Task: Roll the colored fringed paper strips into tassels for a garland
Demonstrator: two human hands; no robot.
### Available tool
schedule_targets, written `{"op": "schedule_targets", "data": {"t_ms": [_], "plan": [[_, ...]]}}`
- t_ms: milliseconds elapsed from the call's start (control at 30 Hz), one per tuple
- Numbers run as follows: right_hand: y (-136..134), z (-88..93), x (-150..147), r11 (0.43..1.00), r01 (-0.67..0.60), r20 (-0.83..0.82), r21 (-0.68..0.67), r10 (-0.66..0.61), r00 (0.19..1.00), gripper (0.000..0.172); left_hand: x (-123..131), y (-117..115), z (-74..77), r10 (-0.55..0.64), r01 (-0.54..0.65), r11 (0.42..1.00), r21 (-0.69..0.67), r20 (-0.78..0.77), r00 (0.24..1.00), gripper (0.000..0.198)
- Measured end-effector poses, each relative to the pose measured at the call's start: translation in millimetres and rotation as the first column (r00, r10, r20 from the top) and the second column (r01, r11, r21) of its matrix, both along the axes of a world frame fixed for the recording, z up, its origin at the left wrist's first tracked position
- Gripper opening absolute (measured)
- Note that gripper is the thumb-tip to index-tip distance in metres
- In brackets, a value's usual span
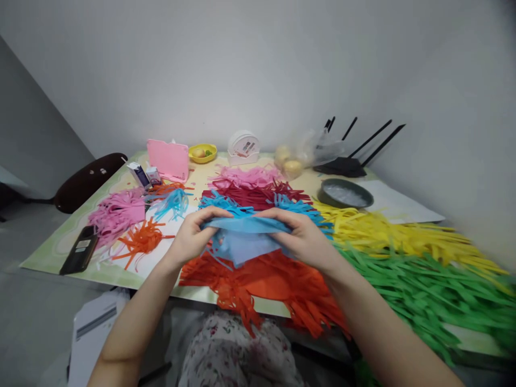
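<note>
Head cam: 2 bare hands, 1 lt-blue piece [248, 226] betw. them. Landmark = maroon fringe bundle [262, 198], 1 pc, mid worktop [60, 244].

Counts, rel. to maroon bundle: pink fringe x2, 1 just behind [250, 176], 1 well L [116, 212]; big orange fringe x1 [266, 274], nearer than it, ends hanging over edge; small orange bunches x2, both L (nearer one [144, 238]); small blue bunch x1 [176, 203], L; yellow fringe x1 [387, 234], R; green fringe x1 [407, 290], R & nearer. Also 2 cartons [138, 174], L; 1 blk phone [79, 251], far L & nearer; 1 yellow dish [202, 157], behind L; 1 dk bowl [349, 205], R; 1 blk router [342, 167], behind R, several antennas.

Lt-blue piece: held up on near side of maroon bundle, above big orange fringe. Thin, soft-looking; folded band along top, paler panel sagging below to a pt, few narrow strips at L. Bright blue strips show past both hands; can't tell if same pc. Slight blur.

L hand [197, 228]: thumb + fingers pinching L end of band. R hand [296, 231]: same grip, R end.
</note>
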State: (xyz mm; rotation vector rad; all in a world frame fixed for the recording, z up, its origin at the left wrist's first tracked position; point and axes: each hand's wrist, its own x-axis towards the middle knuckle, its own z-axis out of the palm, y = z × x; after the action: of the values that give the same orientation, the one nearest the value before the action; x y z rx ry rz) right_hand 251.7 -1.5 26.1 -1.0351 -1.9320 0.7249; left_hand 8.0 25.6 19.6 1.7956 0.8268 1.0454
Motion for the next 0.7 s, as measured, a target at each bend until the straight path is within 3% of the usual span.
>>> {"op": "schedule_targets", "data": {"t_ms": [200,367,500,633,700], "plan": [[3,-0.2,9,0.998,-0.012,-0.053,-0.067,0.008,0.999,0.030,0,1,8.4,0.060,-0.059,0.998,0.030,-0.054,0.997,0.039],[-1,-0.4,7,0.999,0.025,0.018,-0.048,-0.024,1.000,0.033,6,1,8.8,-0.007,-0.001,0.997,-0.072,-0.113,0.994,0.019],[-1,-0.7,7,0.999,0.038,0.061,-0.010,-0.037,0.997,0.050,7,3,5.6,0.010,-0.017,0.998,-0.061,-0.105,0.994,0.012],[2,-3.7,10,1.000,-0.013,-0.073,0.001,0.013,0.997,0.048,2,5,0.9,-0.019,0.018,0.999,-0.037,-0.028,0.999,0.027],[4,-5.9,11,0.999,-0.035,-0.158,-0.040,0.028,0.987,0.040,1,5,-2.2,-0.065,0.069,0.992,-0.101,0.048,0.997,0.022]]}}
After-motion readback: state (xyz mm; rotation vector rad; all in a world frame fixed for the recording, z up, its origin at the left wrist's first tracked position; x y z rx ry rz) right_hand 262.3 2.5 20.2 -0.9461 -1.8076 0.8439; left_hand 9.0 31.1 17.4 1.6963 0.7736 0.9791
